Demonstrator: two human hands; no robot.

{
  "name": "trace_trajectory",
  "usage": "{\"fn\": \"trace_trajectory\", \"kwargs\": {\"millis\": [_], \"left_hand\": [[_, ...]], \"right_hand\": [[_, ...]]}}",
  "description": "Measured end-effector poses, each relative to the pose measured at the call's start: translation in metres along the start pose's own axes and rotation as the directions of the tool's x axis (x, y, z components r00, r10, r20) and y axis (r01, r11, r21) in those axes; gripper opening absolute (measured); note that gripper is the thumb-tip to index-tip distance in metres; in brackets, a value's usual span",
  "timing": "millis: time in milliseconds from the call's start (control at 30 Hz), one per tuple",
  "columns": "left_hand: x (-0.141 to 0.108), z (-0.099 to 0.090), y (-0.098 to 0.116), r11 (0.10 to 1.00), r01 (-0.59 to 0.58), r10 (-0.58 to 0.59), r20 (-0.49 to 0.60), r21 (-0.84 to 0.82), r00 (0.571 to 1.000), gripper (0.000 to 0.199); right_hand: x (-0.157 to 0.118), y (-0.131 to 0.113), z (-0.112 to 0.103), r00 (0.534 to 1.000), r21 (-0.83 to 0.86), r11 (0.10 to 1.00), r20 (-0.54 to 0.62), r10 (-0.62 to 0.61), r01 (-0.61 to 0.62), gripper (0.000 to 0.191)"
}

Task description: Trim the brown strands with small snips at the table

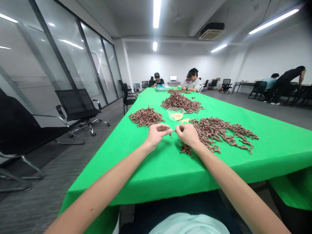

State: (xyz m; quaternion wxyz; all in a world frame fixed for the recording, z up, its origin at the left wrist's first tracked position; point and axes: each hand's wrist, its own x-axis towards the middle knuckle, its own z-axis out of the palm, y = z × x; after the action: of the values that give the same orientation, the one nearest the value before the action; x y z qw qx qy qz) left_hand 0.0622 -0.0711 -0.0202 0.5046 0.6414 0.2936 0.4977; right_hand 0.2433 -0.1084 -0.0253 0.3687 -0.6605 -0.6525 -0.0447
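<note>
**Left grip** [156, 135]: fingertips pinched together on a small brown sprig [170, 134], near the middle of the green-clothed desk [136, 191].

**Right grip** [187, 135]: fingers curled together, just beside the left fingertips; too small to tell whether they hold anything.

**Sprig axis:** roughly upright, lower end pointing toward the near side.

**Brown heaps:** a small clump [186, 149] touches the heel of the right hand; a wide heap [216, 133] spreads right, another [146, 116] lies left, and a long one [181, 103] lies far.

**Bowl:** a glass bowl [175, 113] of pale yellow grains sits between the heaps, far of the hands.

**Edges:** a broad band of cloth separates the hands from the desk's near edge, where the cloth hangs over; more green runs right — well beyond the wide heap.

**Far end:** two seated people [192, 79] [157, 79], and a blue bag [161, 87].
</note>
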Motion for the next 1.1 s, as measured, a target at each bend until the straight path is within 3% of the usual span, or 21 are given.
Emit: {"fn": "trace_trajectory", "kwargs": {"millis": [533, 800, 1100], "left_hand": [[0.000, 0.001, 0.002, 1.000, 0.011, -0.011, 0.000, -0.002, 1.000, 0.041], [0.001, -0.001, 0.003, 0.962, -0.192, 0.189, 0.035, 0.192, 0.981, 0.030], [-0.001, -0.002, 0.009, 0.831, -0.365, 0.377, 0.058, 0.418, 0.924, 0.019]], "right_hand": [[-0.001, -0.003, -0.003, 1.000, -0.046, 0.999, 0.005, -0.006, 0.007, 0.046], [0.000, -0.004, -0.002, 0.999, 0.012, 1.000, 0.040, 0.018, -0.019, 0.050], [0.000, -0.004, -0.005, 0.995, 0.179, 0.983, 0.093, 0.029, -0.045, 0.052]]}}
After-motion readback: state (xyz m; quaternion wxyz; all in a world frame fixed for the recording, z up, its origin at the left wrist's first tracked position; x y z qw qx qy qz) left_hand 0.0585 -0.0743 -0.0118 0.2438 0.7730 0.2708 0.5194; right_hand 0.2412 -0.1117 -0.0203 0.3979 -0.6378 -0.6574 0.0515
